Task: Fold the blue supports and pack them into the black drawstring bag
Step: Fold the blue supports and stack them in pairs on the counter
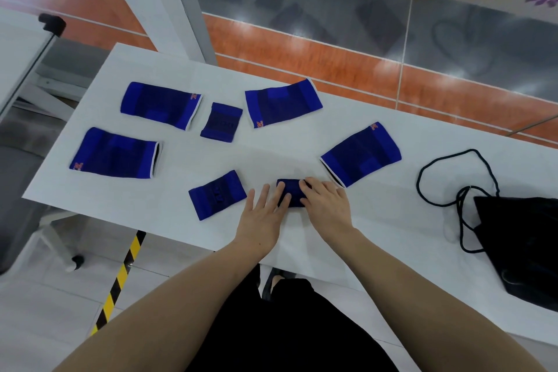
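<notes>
Several blue supports lie on the white table [302,145]. A small one, folded over [293,193], sits near the front edge under both hands. My left hand [264,214] lies flat with its fingers spread, fingertips on the support's left side. My right hand [324,204] presses on its right half with fingers curled over the top. Another small support [217,194] lies flat just left of my left hand. A third small one [221,122] is farther back. Larger supports lie at the far left [160,105], left [116,153], back middle [282,103] and right [360,154]. The black drawstring bag [525,244] lies at the right edge.
The bag's black cord [453,178] loops over the table to the bag's left. The table's left edge drops to a tiled floor with yellow-and-black tape [120,278]. An orange-and-grey wall runs behind the table.
</notes>
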The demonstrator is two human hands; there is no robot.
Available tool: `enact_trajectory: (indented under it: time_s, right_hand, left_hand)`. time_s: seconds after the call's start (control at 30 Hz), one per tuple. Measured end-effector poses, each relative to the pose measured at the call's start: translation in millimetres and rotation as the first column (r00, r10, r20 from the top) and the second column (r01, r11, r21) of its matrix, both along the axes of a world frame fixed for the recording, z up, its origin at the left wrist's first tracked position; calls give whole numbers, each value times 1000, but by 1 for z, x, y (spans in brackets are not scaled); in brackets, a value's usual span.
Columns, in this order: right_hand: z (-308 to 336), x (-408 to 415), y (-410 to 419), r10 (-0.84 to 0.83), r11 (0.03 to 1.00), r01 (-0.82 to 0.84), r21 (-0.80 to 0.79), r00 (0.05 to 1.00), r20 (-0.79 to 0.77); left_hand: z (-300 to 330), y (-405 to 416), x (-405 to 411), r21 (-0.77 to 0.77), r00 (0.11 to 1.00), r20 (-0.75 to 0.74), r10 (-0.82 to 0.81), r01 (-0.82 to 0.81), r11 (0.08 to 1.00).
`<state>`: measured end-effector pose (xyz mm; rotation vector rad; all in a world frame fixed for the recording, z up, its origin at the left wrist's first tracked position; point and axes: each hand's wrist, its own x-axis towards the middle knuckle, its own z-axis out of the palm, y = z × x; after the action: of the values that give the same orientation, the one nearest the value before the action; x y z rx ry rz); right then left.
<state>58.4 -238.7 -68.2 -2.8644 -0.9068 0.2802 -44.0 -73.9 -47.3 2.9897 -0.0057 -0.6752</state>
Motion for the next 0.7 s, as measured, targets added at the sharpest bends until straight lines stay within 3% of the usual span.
enact_trajectory:
  time_s: [0.3, 0.47, 0.7]
  right_hand:
    - [11, 5, 5, -8, 999, 5, -32, 995, -98]
    - [20, -5, 6, -94, 995, 98, 34, 991, -94]
    - [26, -9, 19, -105, 976, 100, 192, 994, 16]
  left_hand:
    - [13, -6, 3, 56, 999, -38, -7, 9, 998]
    - [19, -6, 1, -27, 1000, 9, 1, -1, 1000]
    - [29, 24, -30, -59, 947, 94, 307, -303, 951]
